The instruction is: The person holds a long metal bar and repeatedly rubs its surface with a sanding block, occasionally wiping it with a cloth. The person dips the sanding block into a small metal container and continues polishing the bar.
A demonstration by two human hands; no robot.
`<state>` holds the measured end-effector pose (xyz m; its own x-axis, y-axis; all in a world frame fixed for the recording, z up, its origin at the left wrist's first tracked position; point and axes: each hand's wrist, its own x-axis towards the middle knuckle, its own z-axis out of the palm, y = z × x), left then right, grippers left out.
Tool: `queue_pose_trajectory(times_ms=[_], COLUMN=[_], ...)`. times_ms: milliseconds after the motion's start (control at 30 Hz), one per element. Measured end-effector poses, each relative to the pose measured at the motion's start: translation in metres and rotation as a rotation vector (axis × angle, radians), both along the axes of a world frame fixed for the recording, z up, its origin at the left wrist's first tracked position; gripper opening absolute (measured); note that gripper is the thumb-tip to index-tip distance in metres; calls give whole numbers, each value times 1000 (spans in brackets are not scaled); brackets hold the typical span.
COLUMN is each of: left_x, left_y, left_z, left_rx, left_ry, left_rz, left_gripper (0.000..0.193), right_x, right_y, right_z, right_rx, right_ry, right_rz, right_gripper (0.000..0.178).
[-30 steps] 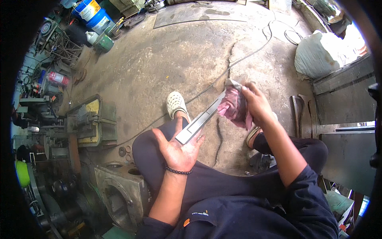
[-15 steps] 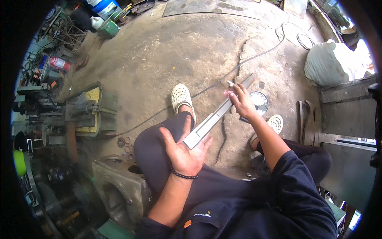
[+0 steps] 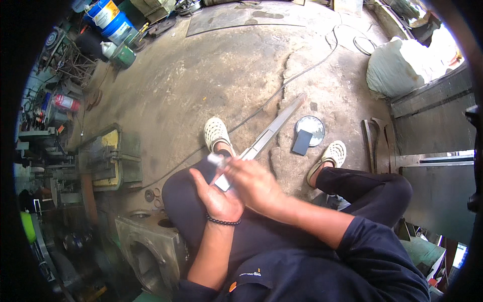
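A long, narrow metal bar point(image 3: 270, 132) slants from the floor up toward my lap, with raised strips along its length. Its near end lies on the upturned palm of my left hand point(image 3: 220, 200), which holds it up with the thumb stretched out; the other fingers are mostly hidden. Right over that end is my right hand point(image 3: 254, 183), blurred by motion, its fingers closed on a small white wad point(image 3: 216, 160), perhaps cloth. A round tin with a pale top point(image 3: 313, 127) stands on the floor beyond, with a dark flat block point(image 3: 302, 142) lying against it.
A cable point(image 3: 312, 65) runs across the concrete floor. At my left are a heavy metal casting point(image 3: 151, 241) and a machine with a yellow-lined tray point(image 3: 108, 156). Buckets point(image 3: 113, 22) stand far left; a pale sack point(image 3: 392, 68) and metal cabinet point(image 3: 437, 196) are at right.
My right hand has slid down the bar from its far part to the near end, bringing the white wad. My left hand stays under the bar. The view has shifted slightly.
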<state>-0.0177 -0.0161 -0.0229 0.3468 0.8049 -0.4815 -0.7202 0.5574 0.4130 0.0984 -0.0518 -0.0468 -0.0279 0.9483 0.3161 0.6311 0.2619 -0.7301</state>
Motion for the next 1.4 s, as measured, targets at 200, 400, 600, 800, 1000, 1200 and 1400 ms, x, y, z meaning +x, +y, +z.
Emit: queue_pose_trajectory(times_ms=[200, 400, 600, 800, 1000, 1200, 1400], left_x=[-3, -6, 7, 7, 11, 19, 13], left_y=[0, 0, 5, 10, 14, 16, 15], left_z=[-5, 0, 10, 13, 12, 15, 14], left_rx=[-35, -1, -89, -123, -165, -155, -220], left_ry=[77, -91, 60, 82, 111, 181, 207], left_rz=[0, -37, -17, -11, 21, 67, 91], left_gripper=[99, 100, 112, 111, 103, 103, 101], right_x=[6, 35, 100, 189, 159, 52, 46], right_y=[-10, 7, 37, 92, 79, 28, 23], right_z=[24, 9, -62, -149, -133, -11, -18], right_rx=[113, 181, 56, -148, -178, -18, 158], right_ry=[44, -25, -304, -490, -302, 82, 99], right_rz=[228, 487, 330, -33, -121, 364, 514], right_gripper=[43, 47, 59, 62, 58, 50, 49])
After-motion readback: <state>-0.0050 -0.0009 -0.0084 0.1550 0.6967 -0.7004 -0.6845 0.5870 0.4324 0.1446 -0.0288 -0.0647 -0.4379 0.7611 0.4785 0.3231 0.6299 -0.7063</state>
